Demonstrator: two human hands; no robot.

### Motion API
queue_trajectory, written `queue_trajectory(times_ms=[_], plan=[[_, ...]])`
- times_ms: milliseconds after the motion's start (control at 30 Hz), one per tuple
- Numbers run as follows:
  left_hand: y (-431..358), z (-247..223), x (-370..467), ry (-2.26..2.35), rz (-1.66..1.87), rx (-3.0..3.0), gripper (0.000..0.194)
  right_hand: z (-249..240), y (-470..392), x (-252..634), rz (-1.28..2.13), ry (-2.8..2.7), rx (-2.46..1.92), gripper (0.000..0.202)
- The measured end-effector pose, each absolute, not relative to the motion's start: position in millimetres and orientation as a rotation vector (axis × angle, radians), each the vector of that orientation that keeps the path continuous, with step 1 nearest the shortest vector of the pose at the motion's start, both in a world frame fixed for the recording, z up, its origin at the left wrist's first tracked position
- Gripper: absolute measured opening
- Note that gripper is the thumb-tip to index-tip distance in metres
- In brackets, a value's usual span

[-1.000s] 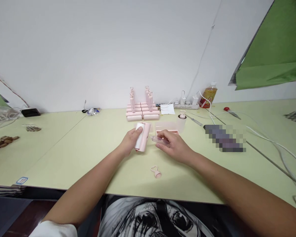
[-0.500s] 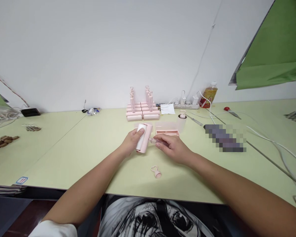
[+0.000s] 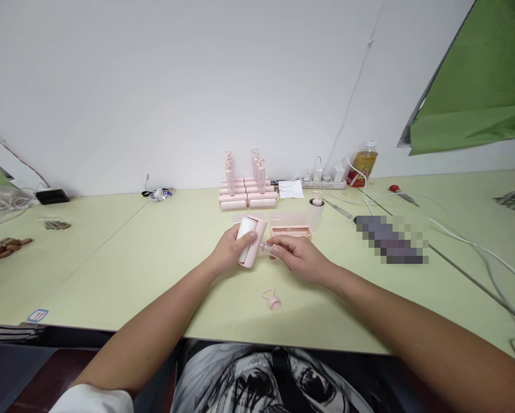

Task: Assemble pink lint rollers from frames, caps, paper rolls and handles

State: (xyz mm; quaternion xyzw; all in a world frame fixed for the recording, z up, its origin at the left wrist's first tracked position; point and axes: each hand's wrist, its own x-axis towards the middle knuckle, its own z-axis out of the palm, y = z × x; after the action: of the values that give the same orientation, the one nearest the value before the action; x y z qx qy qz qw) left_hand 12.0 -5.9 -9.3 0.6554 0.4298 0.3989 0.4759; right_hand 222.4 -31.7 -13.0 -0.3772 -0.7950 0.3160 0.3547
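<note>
My left hand [image 3: 230, 250] is closed round a lint roller head [image 3: 252, 244], a white roll in a pink casing, held tilted above the table. In my right hand [image 3: 300, 255] is a clear pinkish tube handle [image 3: 266, 248], pinched between thumb and fingers. The tube's end meets the side of the pink casing; whether it is fixed there I cannot tell. On the table below lies a pink cap with a heart-shaped loop [image 3: 273, 300]. Behind my hands sits an open pink case [image 3: 291, 231] with a clear lid.
Several pink rollers [image 3: 248, 201] with upright handles stand against the wall. Nearby are a cup [image 3: 315, 213] holding a heart-topped piece, a power strip [image 3: 326, 185], a bottle [image 3: 363, 165], a screwdriver [image 3: 404, 195] and a blurred-out object [image 3: 390, 241]. Cables cross the right side.
My left thumb has shifted right, onto the edge of the pink casing. My right fingers have slid slightly along the tube, and more of its end shows.
</note>
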Motion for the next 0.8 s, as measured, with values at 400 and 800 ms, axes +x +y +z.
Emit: queue_trajectory(times_ms=[400,800], plan=[[-15.9,-2.7,17.6,1.099,0.939,1.689,0.047,-12.6,-33.1,219.8,0.867,-2.025,-1.019,0.026],[-14.2,-3.6,18.3,1.193,0.914,1.836,0.065,-12.5,-32.7,211.8,1.039,-1.756,-1.105,0.022]])
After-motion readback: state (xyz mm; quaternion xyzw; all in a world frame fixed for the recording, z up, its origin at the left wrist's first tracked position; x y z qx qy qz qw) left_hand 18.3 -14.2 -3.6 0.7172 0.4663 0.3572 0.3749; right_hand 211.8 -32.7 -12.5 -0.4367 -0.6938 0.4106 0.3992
